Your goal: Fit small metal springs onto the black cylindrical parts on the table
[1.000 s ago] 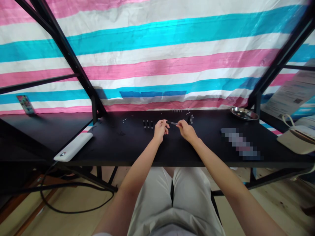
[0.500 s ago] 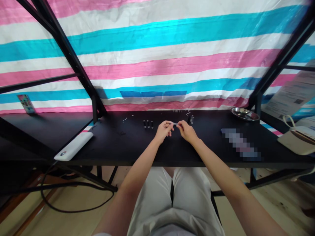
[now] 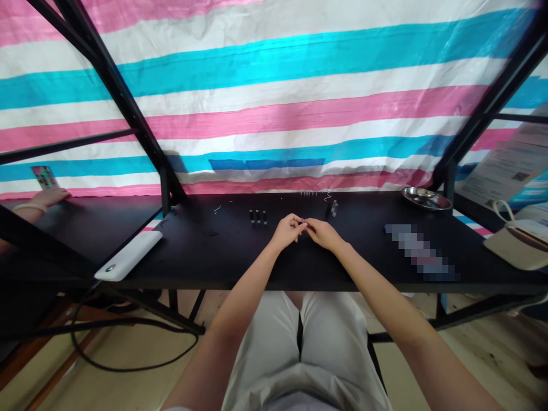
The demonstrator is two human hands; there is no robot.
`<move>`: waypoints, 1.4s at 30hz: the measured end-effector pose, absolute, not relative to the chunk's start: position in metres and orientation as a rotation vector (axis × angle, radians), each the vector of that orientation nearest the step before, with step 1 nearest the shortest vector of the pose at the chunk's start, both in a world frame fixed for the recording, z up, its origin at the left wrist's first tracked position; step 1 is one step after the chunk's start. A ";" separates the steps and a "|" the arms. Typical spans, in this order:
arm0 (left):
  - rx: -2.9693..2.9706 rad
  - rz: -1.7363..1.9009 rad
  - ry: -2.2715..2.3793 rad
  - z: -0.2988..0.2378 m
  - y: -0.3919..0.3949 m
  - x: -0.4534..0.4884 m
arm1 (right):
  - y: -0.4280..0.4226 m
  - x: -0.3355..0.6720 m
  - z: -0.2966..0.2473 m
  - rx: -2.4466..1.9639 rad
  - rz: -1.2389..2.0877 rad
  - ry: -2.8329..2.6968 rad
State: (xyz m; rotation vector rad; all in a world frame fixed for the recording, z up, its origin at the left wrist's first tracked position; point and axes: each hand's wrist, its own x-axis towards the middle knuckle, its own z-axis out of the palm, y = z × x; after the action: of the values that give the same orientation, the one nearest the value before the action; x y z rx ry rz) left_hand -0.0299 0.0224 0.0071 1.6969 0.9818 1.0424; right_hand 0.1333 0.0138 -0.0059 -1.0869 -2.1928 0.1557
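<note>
My left hand [image 3: 286, 233] and my right hand [image 3: 323, 234] meet over the black table, fingertips pinched together around a small slim tube [image 3: 302, 220]. Fingers cover most of that tube, so its exact kind does not show. Just left of my hands stand three small dark tubes [image 3: 257, 217] with pale lower ends, in a row. Behind my right hand is a little cluster of dark and clear small pieces [image 3: 332, 209].
Several tiny pale pieces [image 3: 309, 193] line the table's back edge, near white thread-like scraps [image 3: 327, 196]. A steel dish [image 3: 426, 198] sits back right, a pixelated object [image 3: 419, 252] before it. At left lie a white power bank-like device [image 3: 128, 256] and another person's hand [image 3: 47, 198].
My hands have drawn closer together, and my fingers now cover more of the slim tube. Another person's hand has come in at the far left, by the colourful card-like object.
</note>
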 end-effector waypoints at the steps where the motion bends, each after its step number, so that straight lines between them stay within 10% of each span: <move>1: 1.703 1.030 0.971 0.007 0.022 -0.030 | 0.014 0.133 -0.006 -1.077 0.171 -2.192; 17: 2.159 0.961 1.181 0.001 0.020 -0.032 | 0.035 0.179 -0.007 -2.053 0.090 -1.534; 42: 2.253 0.970 1.199 0.001 0.018 -0.033 | 0.036 0.195 -0.005 -2.175 0.239 -1.486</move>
State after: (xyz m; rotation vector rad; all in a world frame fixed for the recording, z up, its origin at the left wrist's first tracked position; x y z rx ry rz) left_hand -0.0326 0.0185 0.0014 2.2529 1.1990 0.9698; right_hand 0.1951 0.0361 -0.0045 -2.1753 -1.4863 0.2389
